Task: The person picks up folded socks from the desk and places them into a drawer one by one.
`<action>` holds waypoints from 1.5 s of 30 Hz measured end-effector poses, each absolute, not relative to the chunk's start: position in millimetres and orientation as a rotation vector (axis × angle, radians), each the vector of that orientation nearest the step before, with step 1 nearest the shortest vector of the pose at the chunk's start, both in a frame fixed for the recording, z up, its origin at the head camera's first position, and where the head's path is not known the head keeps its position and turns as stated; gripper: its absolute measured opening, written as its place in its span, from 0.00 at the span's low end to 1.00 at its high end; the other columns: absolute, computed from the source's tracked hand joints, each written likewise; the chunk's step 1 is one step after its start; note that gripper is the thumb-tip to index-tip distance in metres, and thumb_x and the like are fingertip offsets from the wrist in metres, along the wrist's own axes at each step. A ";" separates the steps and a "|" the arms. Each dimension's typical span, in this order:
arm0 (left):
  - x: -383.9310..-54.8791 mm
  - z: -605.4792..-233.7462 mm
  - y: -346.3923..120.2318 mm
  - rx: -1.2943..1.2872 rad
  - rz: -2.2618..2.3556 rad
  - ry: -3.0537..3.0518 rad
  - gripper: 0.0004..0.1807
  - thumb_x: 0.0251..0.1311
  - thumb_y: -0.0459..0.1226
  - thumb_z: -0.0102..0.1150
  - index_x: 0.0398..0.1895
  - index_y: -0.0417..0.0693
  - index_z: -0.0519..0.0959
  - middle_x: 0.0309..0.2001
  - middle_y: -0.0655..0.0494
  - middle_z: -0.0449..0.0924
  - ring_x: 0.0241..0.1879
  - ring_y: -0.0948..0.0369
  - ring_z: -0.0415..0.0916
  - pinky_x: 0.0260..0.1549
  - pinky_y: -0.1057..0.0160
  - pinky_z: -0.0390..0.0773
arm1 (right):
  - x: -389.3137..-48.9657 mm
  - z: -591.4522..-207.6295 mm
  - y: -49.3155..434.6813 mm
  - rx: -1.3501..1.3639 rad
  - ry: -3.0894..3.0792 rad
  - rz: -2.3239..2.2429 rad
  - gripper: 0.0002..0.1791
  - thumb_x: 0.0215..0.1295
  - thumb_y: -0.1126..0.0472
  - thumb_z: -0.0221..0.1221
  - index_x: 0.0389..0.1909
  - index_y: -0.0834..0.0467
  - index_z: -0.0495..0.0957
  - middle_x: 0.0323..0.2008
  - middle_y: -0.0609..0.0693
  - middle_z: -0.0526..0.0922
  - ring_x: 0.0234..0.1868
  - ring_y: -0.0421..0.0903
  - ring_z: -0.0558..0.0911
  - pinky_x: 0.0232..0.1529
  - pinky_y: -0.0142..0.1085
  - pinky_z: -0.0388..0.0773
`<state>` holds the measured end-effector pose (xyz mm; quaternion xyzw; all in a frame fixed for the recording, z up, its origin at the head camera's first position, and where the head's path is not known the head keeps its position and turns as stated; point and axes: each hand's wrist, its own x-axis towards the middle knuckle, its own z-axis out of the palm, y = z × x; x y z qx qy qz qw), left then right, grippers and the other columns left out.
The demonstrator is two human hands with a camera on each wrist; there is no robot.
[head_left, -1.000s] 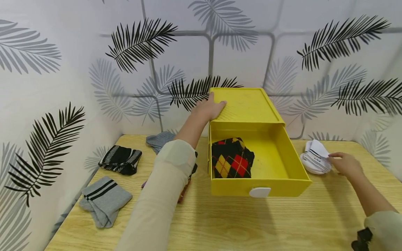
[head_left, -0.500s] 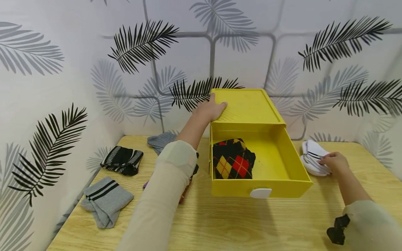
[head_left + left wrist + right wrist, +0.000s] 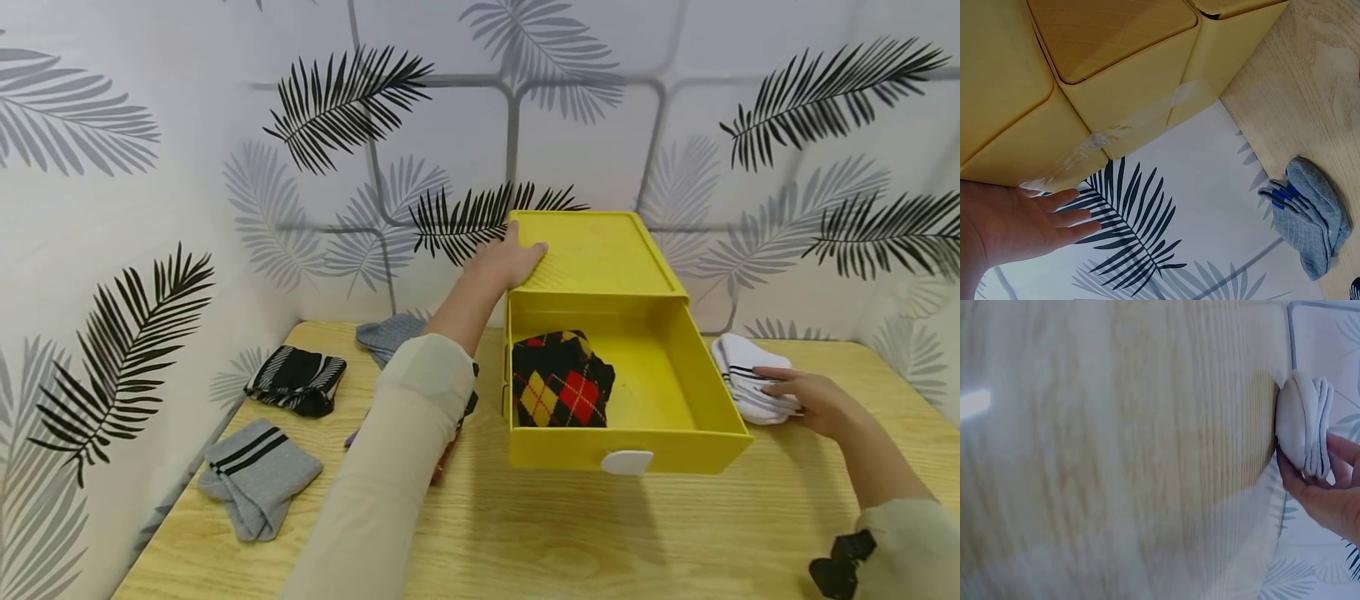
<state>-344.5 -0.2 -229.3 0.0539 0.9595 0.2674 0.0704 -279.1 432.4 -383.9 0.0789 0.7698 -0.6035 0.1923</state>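
Forward over the desk (image 3: 562,533), the right hand (image 3: 819,403) pinches the folded white socks (image 3: 741,379) between thumb and fingers; left of those, the left hand (image 3: 504,258) rests, fingers extended, against the yellow drawer box (image 3: 596,254).

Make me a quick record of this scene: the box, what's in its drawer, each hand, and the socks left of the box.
Box: yellow box, drawer open
Drawer contents: argyle socks, on the left side
Left hand: left hand rests on the box's top left edge
Right hand: right hand grips folded white socks, right of the box
Left of box: black-and-white socks, striped gray socks, blue-gray socks
Partly hidden: whatever lies behind the left sleeve
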 end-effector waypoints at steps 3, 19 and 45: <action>-345.3 -229.2 0.2 0.163 0.803 2.889 0.40 0.64 0.62 0.30 0.73 0.62 0.32 0.71 0.51 0.43 0.69 0.50 0.34 0.62 0.45 0.41 | -274.8 -386.8 436.9 0.106 2.161 -1.715 0.21 0.66 0.64 0.52 0.36 0.29 0.76 0.66 0.68 0.34 0.38 0.32 0.70 0.41 0.34 0.74; -347.5 -231.0 4.7 0.156 0.770 2.899 0.40 0.64 0.62 0.30 0.73 0.62 0.32 0.71 0.51 0.44 0.69 0.50 0.34 0.62 0.45 0.42 | -254.5 -373.1 436.7 0.111 2.053 -1.765 0.22 0.66 0.66 0.51 0.35 0.30 0.77 0.60 0.67 0.45 0.39 0.43 0.76 0.43 0.39 0.76; -344.1 -229.9 1.6 0.143 0.808 2.904 0.39 0.64 0.62 0.30 0.73 0.61 0.33 0.71 0.50 0.44 0.69 0.50 0.35 0.62 0.45 0.41 | -229.9 -302.7 412.0 -0.092 2.029 -1.852 0.26 0.69 0.71 0.45 0.46 0.35 0.80 0.42 0.43 0.74 0.36 0.46 0.78 0.39 0.39 0.78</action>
